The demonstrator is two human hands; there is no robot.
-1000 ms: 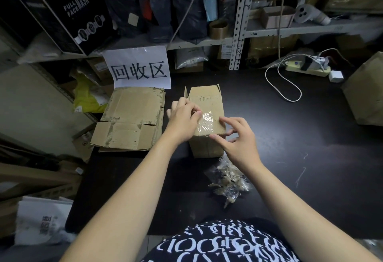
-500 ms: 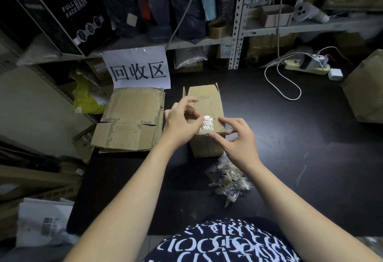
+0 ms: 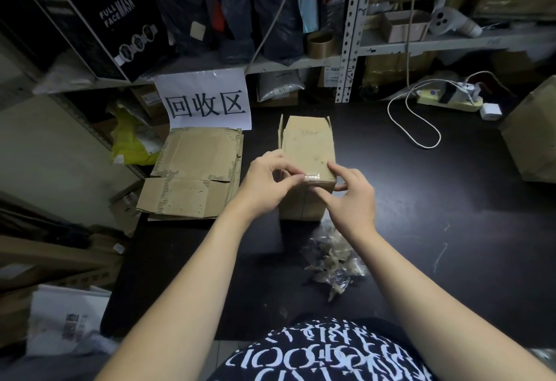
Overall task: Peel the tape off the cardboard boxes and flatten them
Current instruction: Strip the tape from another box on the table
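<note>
Since the earlier frames, the left hand [image 3: 267,182] has been drawn back toward the near top edge of the box [image 3: 310,145], and the shiny patch of tape [image 3: 313,176] seen on the top face has shrunk to a short strip at that edge. The strip is pinched between the thumb and fingers [image 3: 289,182] of the left hand, which are closed together on it, presumably so that the last of it can be pulled free in one piece. The box is steadied by the right hand [image 3: 346,197], whose forefinger is laid on the top face at the near right corner while the thumb is pressed to the side. The grip is judged to be there to stop the light box lifting with the pull. The box is stood on the black counter [image 3: 451,200], its far flaps raised and open. It is plain brown cardboard, scuffed, with its top face now almost bare. Just left of the box, flattened cardboard [image 3: 195,176] is stacked. On the near side of the box, a crumpled heap of peeled tape [image 3: 334,263] is kept, within easy reach for discarding.
</note>
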